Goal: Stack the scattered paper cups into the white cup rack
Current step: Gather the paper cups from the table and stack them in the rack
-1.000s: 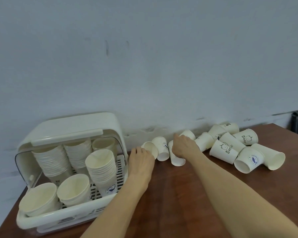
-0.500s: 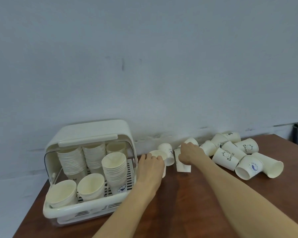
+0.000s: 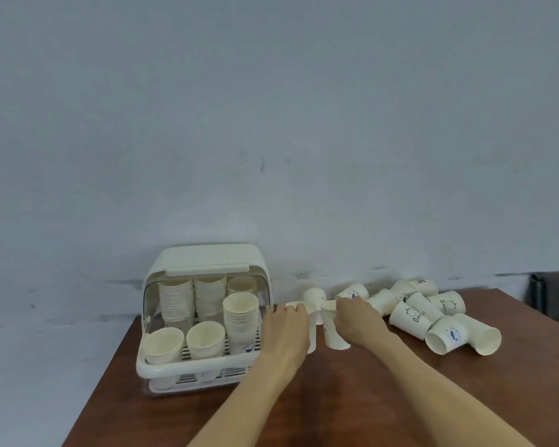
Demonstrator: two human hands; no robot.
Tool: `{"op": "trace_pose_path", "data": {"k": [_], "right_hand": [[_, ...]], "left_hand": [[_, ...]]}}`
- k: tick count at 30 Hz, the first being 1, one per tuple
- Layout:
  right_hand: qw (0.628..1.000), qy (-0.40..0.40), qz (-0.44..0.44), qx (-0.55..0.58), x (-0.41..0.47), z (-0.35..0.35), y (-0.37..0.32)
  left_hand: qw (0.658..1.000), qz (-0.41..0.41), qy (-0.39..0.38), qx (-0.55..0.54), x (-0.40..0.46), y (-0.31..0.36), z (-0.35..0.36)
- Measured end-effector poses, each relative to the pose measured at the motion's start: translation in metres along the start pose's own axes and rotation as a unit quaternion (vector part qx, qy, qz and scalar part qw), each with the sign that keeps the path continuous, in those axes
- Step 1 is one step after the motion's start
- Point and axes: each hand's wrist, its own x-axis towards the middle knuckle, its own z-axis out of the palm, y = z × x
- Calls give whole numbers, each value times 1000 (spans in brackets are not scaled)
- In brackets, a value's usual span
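The white cup rack (image 3: 188, 364) sits at the table's left, lid raised, holding several stacks of paper cups (image 3: 241, 317). My left hand (image 3: 288, 330) grips an upright paper cup (image 3: 311, 345) just right of the rack; the cup is mostly hidden behind the hand. My right hand (image 3: 359, 321) grips another upright cup (image 3: 333, 330) beside it. A third cup (image 3: 315, 296) stands behind them by the wall. Several scattered cups (image 3: 410, 316) lie on their sides to the right.
The brown table (image 3: 336, 398) runs up against a pale blue-grey wall. A dark object (image 3: 552, 298) stands beyond the table's right edge. The table's left edge is close beside the rack.
Both hands have closed on cups and stood them upright, drawing them slightly nearer. My head has tilted up and back, so the rack and cups sit lower and smaller in view.
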Motion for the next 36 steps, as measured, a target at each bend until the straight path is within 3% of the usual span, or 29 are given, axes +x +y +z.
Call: {"op": "trace_pose_path", "data": {"k": [11, 20, 27, 36], "right_hand": [[994, 89, -51, 43, -40, -62, -57], [976, 132, -137, 106, -47, -51, -134], [959, 118, -178, 188, -44, -35, -187], [969, 90, -204, 102, -38, 5, -208]], "left_hand": [[997, -52, 60, 2, -26, -40, -50], [984, -154, 91, 3, -60, -116, -56], [973, -214, 79, 32, -78, -168, -57], [966, -245, 76, 20, -88, -196, -41]]}}
